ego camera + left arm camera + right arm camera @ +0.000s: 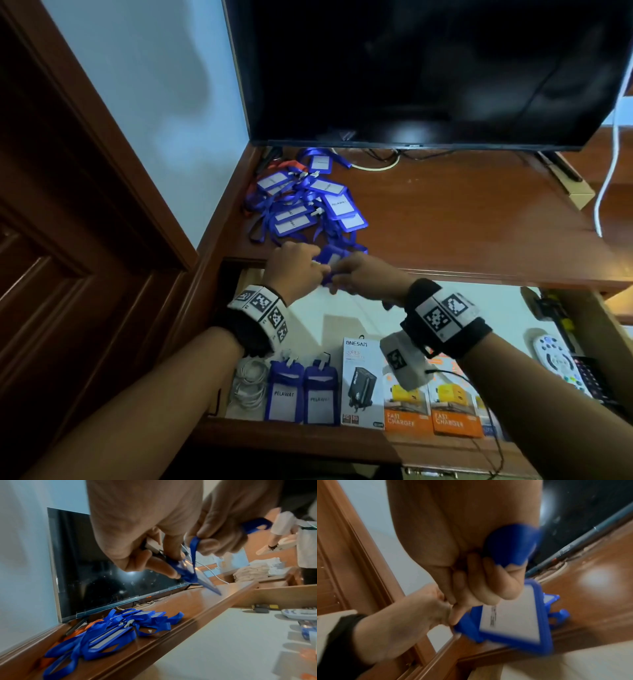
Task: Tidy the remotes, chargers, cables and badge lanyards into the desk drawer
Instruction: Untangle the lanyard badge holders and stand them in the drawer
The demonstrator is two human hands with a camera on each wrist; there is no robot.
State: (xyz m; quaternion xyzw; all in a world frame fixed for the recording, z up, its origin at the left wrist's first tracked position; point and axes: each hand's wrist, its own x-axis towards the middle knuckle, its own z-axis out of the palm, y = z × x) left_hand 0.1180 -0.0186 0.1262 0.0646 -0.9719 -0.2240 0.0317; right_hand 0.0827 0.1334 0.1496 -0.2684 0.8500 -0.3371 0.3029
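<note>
Both hands meet just above the counter's [445, 219] front edge, over the open drawer [342, 315]: left hand [294, 270] pinches the top of a blue badge holder [513, 620], right hand [363, 274] has fingers curled round that badge's blue lanyard strap [193, 547], strap running from fist to holder. Remaining pile of blue lanyard badges [301, 202] lies on counter, left, in front of the TV [428, 68]. Drawer front row, left to right: white cable coil [250, 380], two badges [301, 394], charger boxes [407, 394]; remotes [561, 366] at right side.
</note>
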